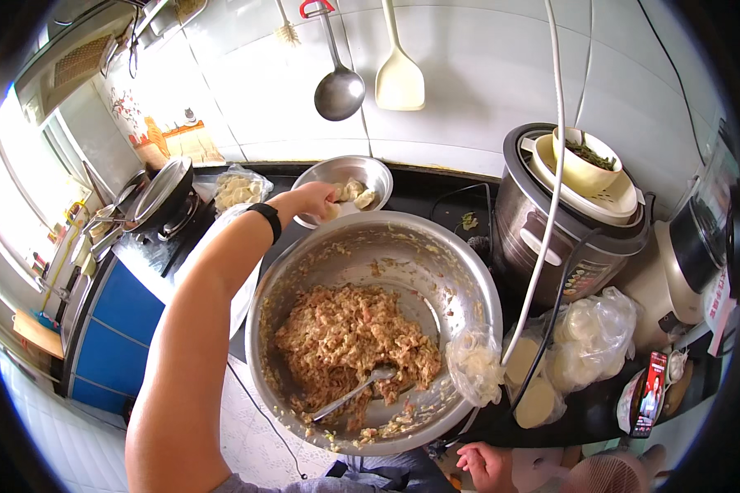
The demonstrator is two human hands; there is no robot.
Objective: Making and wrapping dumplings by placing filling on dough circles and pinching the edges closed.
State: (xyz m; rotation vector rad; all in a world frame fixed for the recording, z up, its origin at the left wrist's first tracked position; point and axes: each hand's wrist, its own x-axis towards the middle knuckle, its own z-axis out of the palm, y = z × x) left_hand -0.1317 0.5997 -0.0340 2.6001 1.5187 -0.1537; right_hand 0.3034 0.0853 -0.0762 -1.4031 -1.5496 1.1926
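My left hand (316,199) reaches over the near rim of a small steel bowl (377,174), with its fingers on a pale dumpling (332,212). Several more dumplings (353,191) lie together in that bowl. In front of me stands a large steel basin (468,277) holding a mound of minced filling (345,326). A metal spoon (351,394) rests in the filling, its handle towards me. On the basin's right rim sits a clear plastic bag with pale wrappers (473,366). Below the counter edge, my right hand (487,466) hangs with fingers loosely curled; its palm is partly hidden.
Bags of round dough wrappers (583,345) lie right of the basin, near a propped phone (649,394). An electric cooker (549,222) carries stacked bowls. A white cable (555,123) hangs in front. Bagged dumplings (240,190) and a pan (163,191) stand left.
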